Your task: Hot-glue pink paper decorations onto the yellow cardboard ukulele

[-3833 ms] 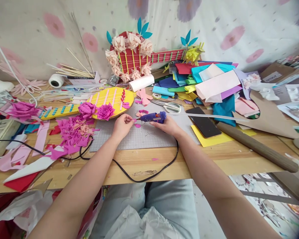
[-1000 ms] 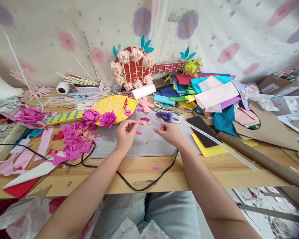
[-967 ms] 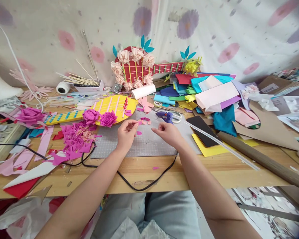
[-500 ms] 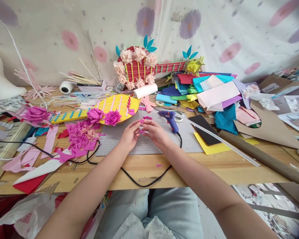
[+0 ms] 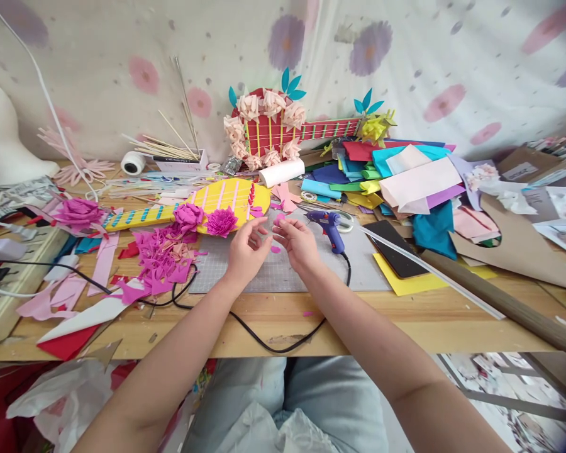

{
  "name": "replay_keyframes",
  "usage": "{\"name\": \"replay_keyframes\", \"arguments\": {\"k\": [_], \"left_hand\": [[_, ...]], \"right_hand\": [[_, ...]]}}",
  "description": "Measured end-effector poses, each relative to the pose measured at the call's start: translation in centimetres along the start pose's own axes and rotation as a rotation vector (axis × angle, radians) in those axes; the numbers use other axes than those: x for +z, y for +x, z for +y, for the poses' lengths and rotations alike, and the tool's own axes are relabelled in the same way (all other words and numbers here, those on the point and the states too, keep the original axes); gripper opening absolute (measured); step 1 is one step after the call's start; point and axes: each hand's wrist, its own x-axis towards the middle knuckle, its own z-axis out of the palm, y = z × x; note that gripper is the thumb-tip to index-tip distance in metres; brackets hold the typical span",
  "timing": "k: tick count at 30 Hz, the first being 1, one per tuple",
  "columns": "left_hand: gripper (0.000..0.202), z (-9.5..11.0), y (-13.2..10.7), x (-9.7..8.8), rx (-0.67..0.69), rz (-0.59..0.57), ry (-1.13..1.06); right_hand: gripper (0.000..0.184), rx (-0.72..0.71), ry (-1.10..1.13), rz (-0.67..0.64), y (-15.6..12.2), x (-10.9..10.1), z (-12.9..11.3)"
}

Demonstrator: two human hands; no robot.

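Head view — left hand (image 5: 248, 253): above the grey cutting mat (image 5: 365, 267), fingers parted and loosely curled, released, close to the yellow paper guitar (image 5: 211, 194). Right hand (image 5: 299, 244): facing the left one, just apart from it, fingers pinching a small magenta petal (image 5: 278, 219) at their tips. One pink petal (image 5: 275, 250): between the hands, on the mat. Blue glue gun (image 5: 329, 228): lying on the mat, to the right of the right hand, its black cord (image 5: 349, 272) running toward the near edge of the tabletop (image 5: 271, 308). Scissors (image 5: 345, 221): partly behind the glue gun, grips showing. Magenta flowers (image 5: 222, 222): along the near edge of the yellow guitar body. Magenta scraps (image 5: 163, 257): heaped to the left of the mat. Red guitar (image 5: 264, 133): upright at the back, ringed with pale flowers. Coloured papers (image 5: 417, 179): piled at the right. Black phone (image 5: 399, 248): on a yellow sheet (image 5: 400, 281) — a clear stick (image 5: 457, 287) slanting across it
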Motion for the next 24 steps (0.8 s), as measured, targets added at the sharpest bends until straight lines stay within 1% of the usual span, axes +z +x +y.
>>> {"name": "replay_keyframes", "arguments": {"k": [2,3,4,6,8,9,11,13,16,18,21,24], "left_hand": [[0.040,1.0,0.7,-2.0,0.284,-0.041,0.354],[0.044,1.4,1.2,-3.1,0.372,-0.071,0.496],[0.051,1.7,1.7,-4.3,0.423,-0.113,0.618],[0.065,1.8,2.7,-6.6,0.457,-0.221,0.810],[0.071,1.4,3.3,-8.3,0.459,-0.335,0.915],[0.072,1.1,3.6,-8.9,0.449,-0.379,0.945],[0.069,0.5,3.9,-9.5,0.434,-0.414,0.980],[0.066,0.0,4.2,-9.7,0.431,-0.414,0.990],[0.063,0.0,4.8,-9.7,0.417,-0.406,0.970],[0.061,0.2,5.3,-9.7,0.362,-0.401,0.960],[0.059,0.6,5.6,-9.9,0.253,-0.397,0.961],[0.057,0.7,5.7,-10.0,0.218,-0.402,0.934]], "right_hand": [[0.023,0.043,-0.061,-0.054,0.3,-0.5,-0.7],[0.022,0.066,-0.107,-0.088,0.4,-0.7,-1.0],[0.022,0.083,-0.155,-0.123,0.4,-0.7,-1.2],[0.022,0.104,-0.251,-0.187,0.3,-0.6,-1.4],[0.021,0.133,-0.352,-0.254,0.1,0.0,-1.5],[0.020,0.149,-0.399,-0.290,0.0,0.4,-1.4],[0.020,0.180,-0.472,-0.354,-0.2,1.3,-1.3],[0.024,0.176,-0.503,-0.386,-0.2,2.3,-1.0],[0.036,0.138,-0.524,-0.387,0.2,3.4,-0.7],[0.042,0.128,-0.552,-0.383,0.5,3.8,-0.5],[0.046,0.120,-0.624,-0.385,1.0,4.4,-0.2],[0.045,0.091,-0.715,-0.408,1.5,4.8,-0.1]]}}
